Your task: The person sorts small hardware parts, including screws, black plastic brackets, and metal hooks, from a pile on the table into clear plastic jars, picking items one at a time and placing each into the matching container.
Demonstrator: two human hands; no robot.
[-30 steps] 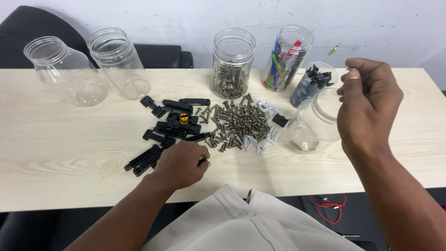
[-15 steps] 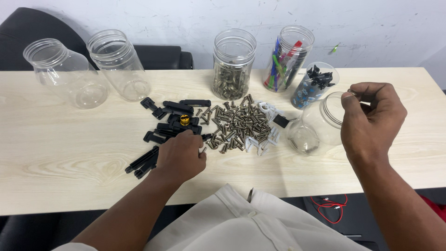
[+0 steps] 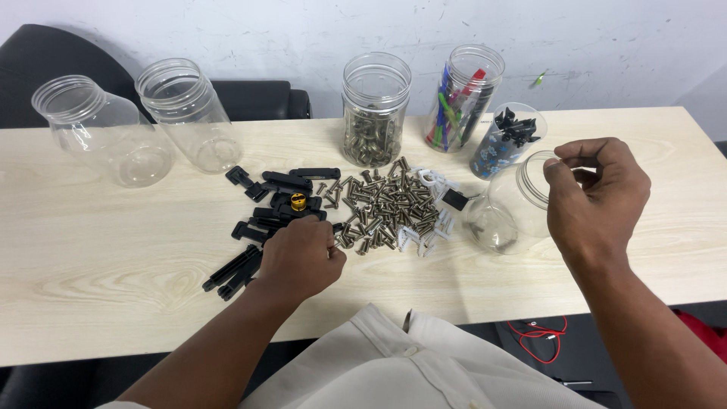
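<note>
My left hand (image 3: 299, 257) rests knuckles-up on the pale wooden table (image 3: 113, 250), its curled fingertips at the near left edge of a heap of metal screws (image 3: 386, 208). The hand hides what the fingertips touch. Black plastic pieces (image 3: 276, 182) and a small yellow part (image 3: 298, 202) lie just beyond it, and black strips (image 3: 231, 273) lie to its left. My right hand (image 3: 594, 197) hovers at the mouth of a tilted clear jar (image 3: 503, 216), thumb and forefinger pinched together with nothing visible between them.
Behind the heap stand a jar part-filled with screws (image 3: 375, 113), a jar of coloured pens (image 3: 462, 98) and a tilted jar of small black bits (image 3: 509, 140). Two empty jars (image 3: 102, 132) (image 3: 189, 113) stand far left. White clips (image 3: 428, 231) lie beside the screws.
My right hand has dropped from above the table to the tilted jar's mouth. My left hand has shifted slightly over the near edge of the heap.
</note>
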